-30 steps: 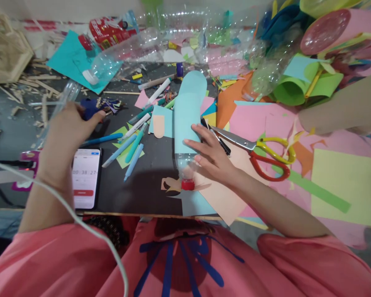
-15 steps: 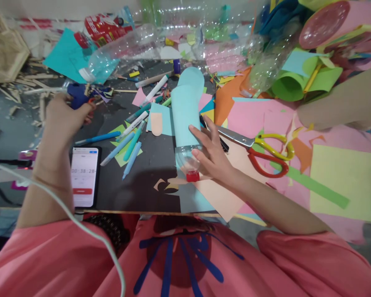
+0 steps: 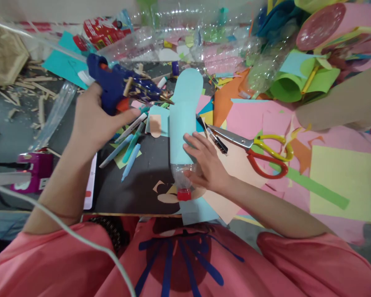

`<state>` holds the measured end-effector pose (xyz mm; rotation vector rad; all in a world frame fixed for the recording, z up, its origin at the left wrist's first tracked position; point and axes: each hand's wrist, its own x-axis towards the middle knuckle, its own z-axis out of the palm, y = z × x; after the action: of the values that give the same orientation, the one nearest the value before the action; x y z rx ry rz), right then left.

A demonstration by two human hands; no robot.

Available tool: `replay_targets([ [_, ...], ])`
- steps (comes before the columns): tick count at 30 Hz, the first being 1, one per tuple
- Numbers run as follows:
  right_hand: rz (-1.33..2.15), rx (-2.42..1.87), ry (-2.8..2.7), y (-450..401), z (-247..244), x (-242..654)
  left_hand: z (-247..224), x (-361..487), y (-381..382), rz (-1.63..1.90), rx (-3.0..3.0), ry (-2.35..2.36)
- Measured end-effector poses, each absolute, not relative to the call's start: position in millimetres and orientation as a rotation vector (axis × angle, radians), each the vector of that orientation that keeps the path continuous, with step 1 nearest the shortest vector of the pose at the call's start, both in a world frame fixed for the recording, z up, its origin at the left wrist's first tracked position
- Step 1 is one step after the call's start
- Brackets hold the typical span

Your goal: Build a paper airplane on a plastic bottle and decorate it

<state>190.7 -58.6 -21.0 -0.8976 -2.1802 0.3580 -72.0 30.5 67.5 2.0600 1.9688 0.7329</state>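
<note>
A clear plastic bottle (image 3: 185,175) wrapped in light blue paper (image 3: 183,132) lies on a dark, cluttered table (image 3: 126,198), its red cap (image 3: 184,194) toward the wearer and a rounded flap of the paper at its far end. The person's left hand (image 3: 94,119), to the left of the bottle, grips a dark blue glue gun (image 3: 111,84) by its handle; the nozzle points at the bottle, its tip just beside the upper left edge of the paper, though whether the two touch is unclear. The right hand (image 3: 207,161) is unclenched, its fingers spread along the bottle's lower right side. Left of the bottle, below the glue gun, are several markers (image 3: 131,150), and farther left, a partly hidden phone (image 3: 90,189) and a purple box (image 3: 37,171). Right of the bottle lie a black pen (image 3: 218,142) and scissors (image 3: 262,154) with one yellow and one red handle loop, blades toward the bottle, over pink sheets (image 3: 250,117). Beyond the bottle's far end sits a jumble of clear bottles (image 3: 173,31).
</note>
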Motion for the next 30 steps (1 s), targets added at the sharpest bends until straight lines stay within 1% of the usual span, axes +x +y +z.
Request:
replay_targets([
  [6,0.421,-0.857,-2.189,-57,-24,193,63,-54,26,0.610,2.262,1.942],
  [14,0.420,-0.888,-2.199,-57,-22,194,50,-56,34,0.511,2.402,1.978],
  [18,0.425,-0.906,-2.217,-58,-22,194,48,-55,32,0.453,2.417,2.016],
  [23,0.449,-0.910,-2.225,-58,-22,195,53,-45,31,0.284,2.350,2.146],
  [30,0.522,-0.942,-2.249,-58,-20,196,56,-41,29,0.310,2.310,2.147],
])
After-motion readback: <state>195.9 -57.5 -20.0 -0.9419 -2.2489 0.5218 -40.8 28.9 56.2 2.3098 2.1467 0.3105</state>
